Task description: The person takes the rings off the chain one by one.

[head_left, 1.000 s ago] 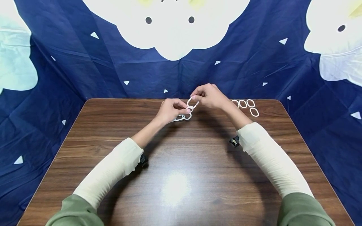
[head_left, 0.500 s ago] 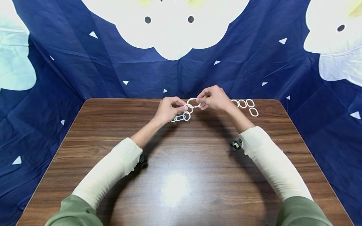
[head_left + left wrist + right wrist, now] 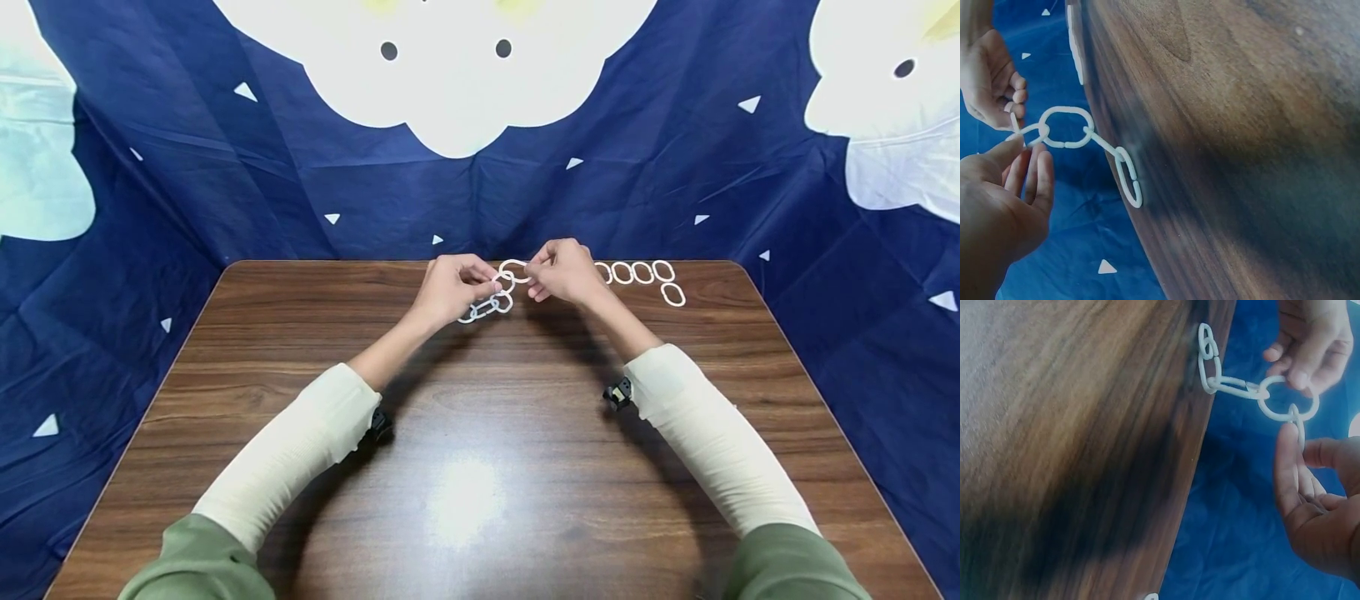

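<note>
A chain of white plastic links hangs between my hands above the table's far edge. In the head view my left hand point(image 3: 453, 290) pinches one oval link point(image 3: 1289, 417) between thumb and fingers. My right hand point(image 3: 564, 271) pinches the end link point(image 3: 513, 261), which passes through the left hand's link. Below the left hand the chain runs down, and its lower links point(image 3: 1129, 181) rest on the tabletop in the left wrist view. The right fingers hide part of the end link. Each link seems to have a small gap in its side.
Several loose white links point(image 3: 632, 273) lie in a row at the table's far right, with one more link point(image 3: 672, 285) in front of the row. The wooden table point(image 3: 480, 400) ends just beyond my hands. A blue cloth point(image 3: 300, 192) stands around its far side.
The right hand has moved down and slightly right, turning the end link from upright to nearly level. More of the chain shows beside the left hand, which has stayed almost in place.
</note>
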Available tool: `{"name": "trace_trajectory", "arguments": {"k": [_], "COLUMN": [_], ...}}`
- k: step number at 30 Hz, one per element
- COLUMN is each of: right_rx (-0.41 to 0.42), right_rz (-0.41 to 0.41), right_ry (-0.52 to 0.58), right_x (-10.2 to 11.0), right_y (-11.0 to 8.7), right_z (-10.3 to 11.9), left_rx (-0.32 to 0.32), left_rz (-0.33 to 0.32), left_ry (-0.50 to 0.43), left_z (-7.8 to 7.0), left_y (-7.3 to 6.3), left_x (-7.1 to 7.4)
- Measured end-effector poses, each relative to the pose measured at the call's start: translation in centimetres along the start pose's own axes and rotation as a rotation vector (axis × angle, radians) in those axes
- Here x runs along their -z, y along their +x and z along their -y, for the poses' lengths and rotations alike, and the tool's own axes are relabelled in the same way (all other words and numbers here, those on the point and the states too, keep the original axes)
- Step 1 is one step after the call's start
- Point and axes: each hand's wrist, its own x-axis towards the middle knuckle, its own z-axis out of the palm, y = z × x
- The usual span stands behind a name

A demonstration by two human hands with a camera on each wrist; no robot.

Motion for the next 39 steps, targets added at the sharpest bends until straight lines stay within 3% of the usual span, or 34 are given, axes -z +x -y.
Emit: {"name": "trace_trajectory", "arguments": {"k": [13,25,30,39], "right_rx": [-0.042,-0.017,-0.010,-0.106], "right_rz": [-0.104,-0.069,-0.059,-0.038], "right_ry": [0.011,-0.010,0.050,0.211], "right_x": [-0.6,0.7,1.4,2.8], "right_y": [-0.4,-1.1,-1.4,-2.2], "right_z": [-0.2,-2.3,-3.4,-5.6], "left_rx": [0.022,0.046,0.042,0.027], "left_rz": [-0.032,0.008,0.028,0.031], "left_ry": [0.020,-0.066,-0.092,-0.071], "left_z": [-0.4,-0.5,-0.5,-0.9], "left_y": [0.1,0.3,0.3,0.4], "left_x": [0.4,1.0,1.2,1.6]}}
